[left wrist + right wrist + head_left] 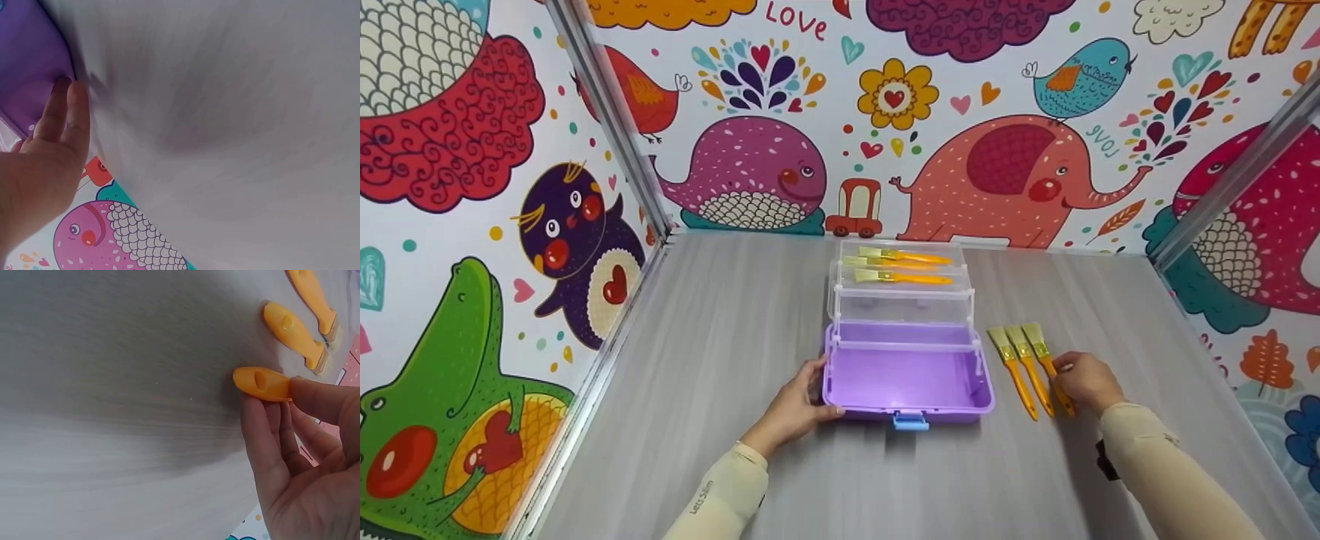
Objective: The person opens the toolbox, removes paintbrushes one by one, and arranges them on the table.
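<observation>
A purple box [840,409] with a light blue latch [911,421] stands open on the table, its clear tiers unfolded toward the back. Around its front left corner my left hand [787,409] holds on, thumb at the front edge, fingers against the side [31,62]. Right of the box, three paintbrushes with orange handles lie side by side, bristles pointing away from me. My right hand [1086,381] pinches the handle [256,382] of the rightmost paintbrush [1045,358] between thumb and fingers. The middle paintbrush [1032,379] and left paintbrush [1014,376] lie just beside it.
Similar paintbrushes [911,277] lie across the clear upper tray [840,304] behind the purple base. The grey table [720,315] ends at walls printed with cartoon animals [750,172] at the back and both sides. Metal strips [615,112] run along the wall corners.
</observation>
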The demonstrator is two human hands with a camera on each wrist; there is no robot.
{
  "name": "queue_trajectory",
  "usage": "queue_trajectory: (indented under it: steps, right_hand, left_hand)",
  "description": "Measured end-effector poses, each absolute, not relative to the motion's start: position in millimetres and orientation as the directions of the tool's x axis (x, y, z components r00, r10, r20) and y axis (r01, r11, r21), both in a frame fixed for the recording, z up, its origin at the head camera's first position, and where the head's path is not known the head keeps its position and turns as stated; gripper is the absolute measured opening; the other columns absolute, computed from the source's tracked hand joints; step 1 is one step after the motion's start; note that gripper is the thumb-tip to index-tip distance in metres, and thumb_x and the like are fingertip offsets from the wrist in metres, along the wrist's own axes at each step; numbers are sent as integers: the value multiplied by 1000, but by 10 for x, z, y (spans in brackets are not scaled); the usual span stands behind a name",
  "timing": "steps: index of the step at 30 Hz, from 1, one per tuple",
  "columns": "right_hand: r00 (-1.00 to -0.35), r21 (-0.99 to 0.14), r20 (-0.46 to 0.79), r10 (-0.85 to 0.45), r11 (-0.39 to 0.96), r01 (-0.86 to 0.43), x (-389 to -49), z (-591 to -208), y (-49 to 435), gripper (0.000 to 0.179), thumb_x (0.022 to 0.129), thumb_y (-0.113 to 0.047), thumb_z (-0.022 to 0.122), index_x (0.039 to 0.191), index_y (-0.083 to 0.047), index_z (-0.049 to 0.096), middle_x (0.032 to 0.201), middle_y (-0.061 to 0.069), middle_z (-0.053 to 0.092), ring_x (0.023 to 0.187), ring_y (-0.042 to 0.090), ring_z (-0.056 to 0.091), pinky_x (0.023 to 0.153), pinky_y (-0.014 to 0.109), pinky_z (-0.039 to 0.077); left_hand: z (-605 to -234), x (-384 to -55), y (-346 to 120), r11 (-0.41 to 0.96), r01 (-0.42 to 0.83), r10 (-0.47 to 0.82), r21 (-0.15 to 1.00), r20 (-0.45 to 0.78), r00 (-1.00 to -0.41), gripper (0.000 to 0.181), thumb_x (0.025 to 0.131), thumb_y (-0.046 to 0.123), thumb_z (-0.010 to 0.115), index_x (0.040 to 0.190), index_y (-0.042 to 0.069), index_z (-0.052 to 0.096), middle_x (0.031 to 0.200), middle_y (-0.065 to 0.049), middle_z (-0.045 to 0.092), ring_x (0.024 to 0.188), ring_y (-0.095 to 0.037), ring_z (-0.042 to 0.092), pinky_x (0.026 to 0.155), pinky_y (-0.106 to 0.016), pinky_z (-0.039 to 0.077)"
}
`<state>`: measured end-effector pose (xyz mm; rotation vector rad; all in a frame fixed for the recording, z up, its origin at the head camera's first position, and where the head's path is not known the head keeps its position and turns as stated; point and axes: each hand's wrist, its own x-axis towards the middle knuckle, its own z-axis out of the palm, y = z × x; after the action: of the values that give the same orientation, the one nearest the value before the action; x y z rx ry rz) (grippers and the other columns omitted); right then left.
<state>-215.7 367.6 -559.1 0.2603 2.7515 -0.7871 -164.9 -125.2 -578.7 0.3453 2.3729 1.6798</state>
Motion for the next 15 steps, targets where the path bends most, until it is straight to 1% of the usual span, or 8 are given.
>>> queue_trajectory:
  steps: [5, 11, 15]
  right_hand:
    - [-955, -471, -278, 101, 853, 227, -2147, -5606, 3683, 35, 86, -7, 63, 117, 10, 62, 102, 24, 67, 80, 29, 61, 62, 38, 53]
    - [-975, -465, -215, 63, 871, 159, -2126, -5630, 3723, 34, 85, -9, 64, 114, 8, 65, 102, 24, 68, 87, 36, 63, 74, 51, 53]
    - [-973, -454, -220, 71, 875, 167, -2127, -5628, 3718, 36, 83, -10, 64, 114, 8, 65, 104, 23, 68, 86, 35, 61, 75, 51, 52]
  left_hand:
    - [-5783, -1649, -1252, 324, 64, 309, 944, -42, -950, 89, 79, 7, 83, 151, -1, 31, 152, -28, 35, 137, -40, 40, 113, -46, 32]
    - [-5771, -1632, -1256, 274, 82, 328, 958, -13, -945, 89, 79, 3, 82, 151, -2, 29, 151, -30, 35, 133, -43, 43, 111, -47, 35]
    - [-5776, -1632, -1255, 268, 77, 328, 960, -16, -945, 89, 79, 2, 81, 151, -3, 29, 151, -30, 35, 133, -44, 43, 111, -47, 35]
